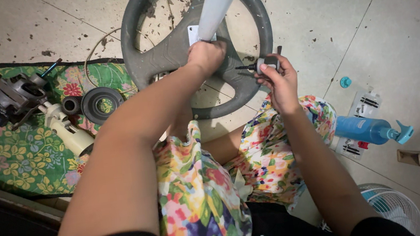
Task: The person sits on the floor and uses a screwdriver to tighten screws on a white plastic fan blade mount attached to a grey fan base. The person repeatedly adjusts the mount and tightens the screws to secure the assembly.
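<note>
**Obs. 1:** Pole (220,0), pale grey, slanting down from the top edge to the hub of a round grey base (169,53) with spokes, lying flat on the tiled floor (314,7). Small white plate at the hub, just beside where the pole meets it.

**Obs. 2:** Left hand (206,56)?

**Obs. 1:** Clenched around the foot of the pole, right at the hub. Knuckles up, wrist bent slightly down, forearm stretched forward and fully extended from the lower left.

**Obs. 2:** Right hand (279,79)?

**Obs. 1:** Raised over the right rim of the base, fingers pinched on a small grey tool (262,64) with a thin dark tip pointing left toward the hub. Wrist upright, forearm running straight back to the lower right. The two hands are near each other, not touching.

**Obs. 2:** Below the arms?

**Obs. 1:** Lap in flowered cloth, knees bent, the near rim of the base just in front of them.

**Obs. 2:** Left side?

**Obs. 1:** Green flowered mat (4,156) on the floor. On it an electric motor (15,97), a cream-coloured plastic housing (68,131), a small dark gear (72,105) and a dark round disc (102,103), the gear and disc side by side. A loop of thin wire runs off the mat's top edge toward the base.

**Obs. 2:** Right side?

**Obs. 1:** Blue spray bottle (371,131) lying on its side on the floor, well apart from the base. Small blue cap (345,82) beyond it. White fan grille (392,207) at the bottom edge. Floor tiles speckled with dark debris.
</note>
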